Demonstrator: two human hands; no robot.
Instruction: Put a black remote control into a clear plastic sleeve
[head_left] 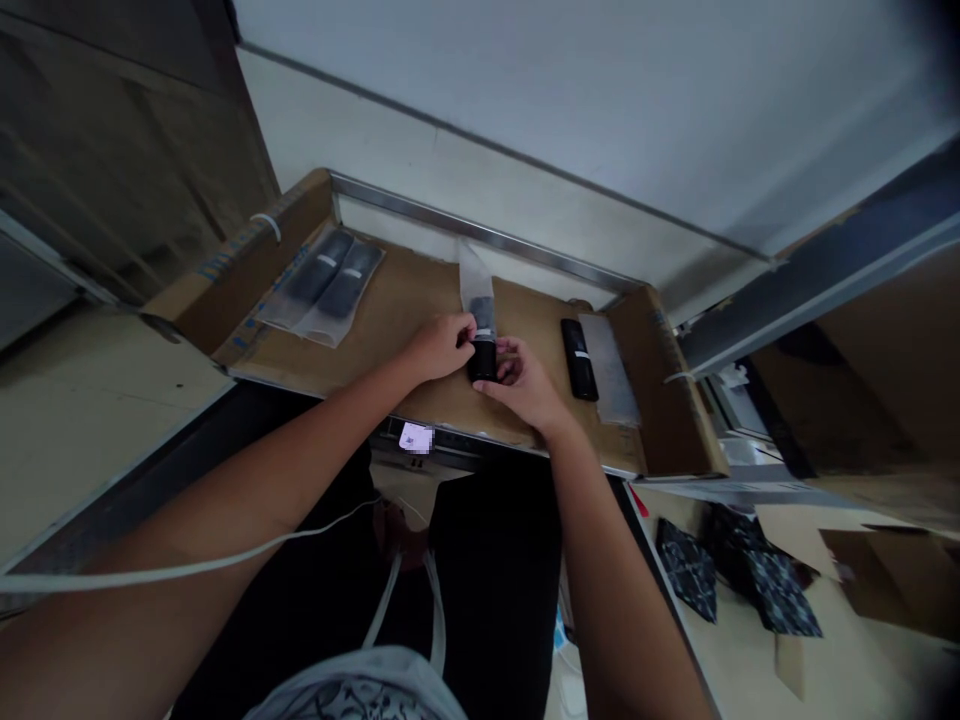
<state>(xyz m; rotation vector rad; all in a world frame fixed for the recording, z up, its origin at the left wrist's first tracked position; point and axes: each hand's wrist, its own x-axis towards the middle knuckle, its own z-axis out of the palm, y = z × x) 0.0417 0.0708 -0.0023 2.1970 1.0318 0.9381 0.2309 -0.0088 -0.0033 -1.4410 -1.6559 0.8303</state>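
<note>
The left hand (442, 345) and right hand (525, 380) meet at the middle of the cardboard-covered tabletop (405, 300). Both hands are closed on a black oblong device (484, 355), gripping its near end from either side. A clear plastic sleeve (475, 285) extends from the device toward the wall; the device appears partly inside it. A second black device (579, 358) lies to the right beside an empty sleeve (611, 365). Two bagged devices (330, 275) lie at far left.
</note>
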